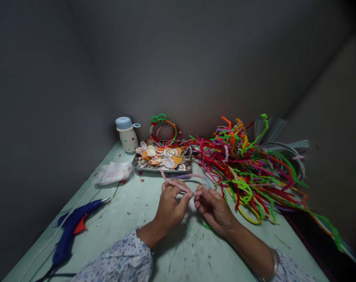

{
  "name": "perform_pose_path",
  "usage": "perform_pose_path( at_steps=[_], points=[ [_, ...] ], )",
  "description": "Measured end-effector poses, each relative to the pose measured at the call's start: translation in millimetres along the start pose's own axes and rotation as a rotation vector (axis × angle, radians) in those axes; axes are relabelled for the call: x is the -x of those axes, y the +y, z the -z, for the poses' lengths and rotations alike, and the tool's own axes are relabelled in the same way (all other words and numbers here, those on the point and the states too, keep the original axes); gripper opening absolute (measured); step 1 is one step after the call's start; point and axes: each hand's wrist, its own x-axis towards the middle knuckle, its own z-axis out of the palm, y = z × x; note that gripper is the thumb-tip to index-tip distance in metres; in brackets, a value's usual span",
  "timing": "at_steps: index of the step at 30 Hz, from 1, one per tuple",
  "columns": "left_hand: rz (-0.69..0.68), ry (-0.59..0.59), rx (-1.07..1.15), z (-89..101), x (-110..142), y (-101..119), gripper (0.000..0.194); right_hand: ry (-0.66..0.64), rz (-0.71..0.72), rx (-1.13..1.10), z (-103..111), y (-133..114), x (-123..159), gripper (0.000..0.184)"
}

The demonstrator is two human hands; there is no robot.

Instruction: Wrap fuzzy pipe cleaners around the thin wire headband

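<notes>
A pink pipe cleaner loop (178,185) hangs above the green table (122,211), one loop only, its pink length slanting down to the right. Your left hand (169,205) and right hand (213,207) both pinch it, nearly touching. Your fingers hide the place of the ends, so you cannot see them.

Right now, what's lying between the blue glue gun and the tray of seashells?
In the head view, a crumpled white plastic bag lies on the pale green table between the blue glue gun and the metal tray of seashells.
</notes>
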Motion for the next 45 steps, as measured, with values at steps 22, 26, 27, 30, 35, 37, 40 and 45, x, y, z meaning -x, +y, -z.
perform_pose_path(
  at_steps=[22, 26, 27, 30, 35, 37, 40, 45],
  points=[
    [0.021, -0.052, -0.064, -0.4, 0.8, 1.4, 0.012, -0.032, 0.041, 0.142, 2.7, 5.5, -0.4, 0.014],
    [0.023, -0.037, -0.111, -1.8, 0.7, -0.5, 0.010, 0.022, 0.030, 0.098, 3.2, 5.0, -1.1, 0.017],
    [0.014, -0.025, -0.127, -2.0, 0.9, -0.7, 0.010, 0.036, 0.030, 0.082, 2.9, 4.5, -1.3, 0.018],
    [-0.051, 0.059, -0.175, -2.4, 2.2, -0.8, 0.009, 0.073, 0.035, 0.036, 2.0, 3.3, -2.3, 0.020],
    [-0.208, 0.247, -0.241, -2.6, 5.9, 0.6, 0.011, 0.095, 0.037, -0.008, 3.4, 4.1, -3.8, 0.019],
    [-0.277, 0.239, -0.268, -2.5, 7.2, 1.4, 0.011, 0.087, 0.037, -0.016, 4.2, 4.9, -3.7, 0.018],
    [-0.342, 0.210, -0.317, -2.3, 7.9, 2.0, 0.015, 0.068, 0.037, -0.023, 4.1, 5.6, -3.3, 0.017],
    [-0.380, 0.221, -0.363, -2.2, 6.1, 1.4, 0.015, 0.072, 0.023, -0.030, 1.2, 4.3, -3.9, 0.019]
  ],
)
